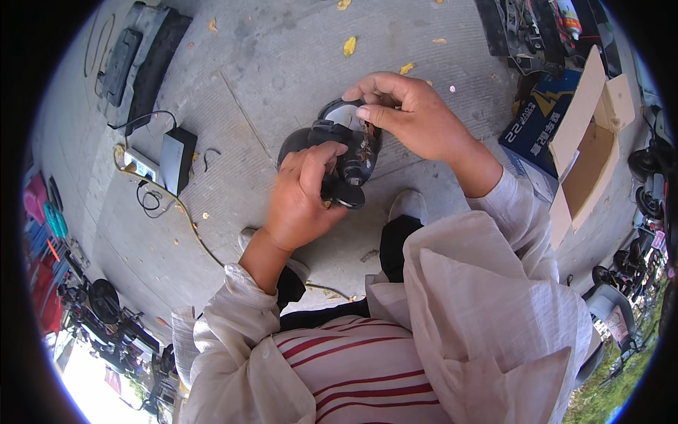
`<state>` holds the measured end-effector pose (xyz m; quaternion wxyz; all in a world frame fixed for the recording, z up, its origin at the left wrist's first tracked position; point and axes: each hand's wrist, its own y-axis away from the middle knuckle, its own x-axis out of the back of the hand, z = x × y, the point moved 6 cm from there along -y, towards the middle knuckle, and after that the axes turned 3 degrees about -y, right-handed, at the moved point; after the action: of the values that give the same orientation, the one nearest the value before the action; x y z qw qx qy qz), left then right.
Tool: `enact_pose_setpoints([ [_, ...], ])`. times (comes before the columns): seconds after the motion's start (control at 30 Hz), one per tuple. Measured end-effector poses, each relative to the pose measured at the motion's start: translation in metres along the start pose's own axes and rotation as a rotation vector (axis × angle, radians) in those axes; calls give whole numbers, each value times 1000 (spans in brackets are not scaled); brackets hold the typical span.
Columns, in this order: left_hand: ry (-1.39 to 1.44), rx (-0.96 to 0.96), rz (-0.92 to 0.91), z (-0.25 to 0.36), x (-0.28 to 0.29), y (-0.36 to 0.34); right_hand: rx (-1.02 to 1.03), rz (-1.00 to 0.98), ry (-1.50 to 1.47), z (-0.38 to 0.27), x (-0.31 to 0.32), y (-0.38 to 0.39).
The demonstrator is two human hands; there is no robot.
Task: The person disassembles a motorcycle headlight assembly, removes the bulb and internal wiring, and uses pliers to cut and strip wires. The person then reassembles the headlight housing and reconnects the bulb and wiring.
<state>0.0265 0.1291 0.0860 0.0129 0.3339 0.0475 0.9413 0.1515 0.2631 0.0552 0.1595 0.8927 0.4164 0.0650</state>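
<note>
A rounded black plastic assembly (296, 148) with a pale inner face (342, 116) and thin wires at its right side rests in front of me, between my hands and above my shoes. My left hand (306, 189) is closed round its lower left part, beside a short black arm-like piece (347, 195). My right hand (413, 120) is at the upper right edge, thumb and forefinger bent close together over the wires; whatever lies between those fingertips is too small to make out.
A black power brick (176, 162) and white power strip (143, 164) with cables lie on the concrete at left, near a dark panel (155, 53). At right stand a blue box (530, 138), an open carton (593, 166) and dark parts with a spray can (568, 18). Scooters line both sides.
</note>
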Motion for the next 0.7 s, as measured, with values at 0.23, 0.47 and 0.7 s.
enact_pose_setpoints([
  [0.23, -337, -224, 66, 8, 1, 2, 186, 225, 83, -9, 4, 39],
  [0.47, -388, -196, 88, 9, -1, 1, 344, 114, 376, -5, -16, 52],
  [0.7, -413, -178, 62, 13, 1, -1, 293, 100, 419, -6, -26, 51],
])
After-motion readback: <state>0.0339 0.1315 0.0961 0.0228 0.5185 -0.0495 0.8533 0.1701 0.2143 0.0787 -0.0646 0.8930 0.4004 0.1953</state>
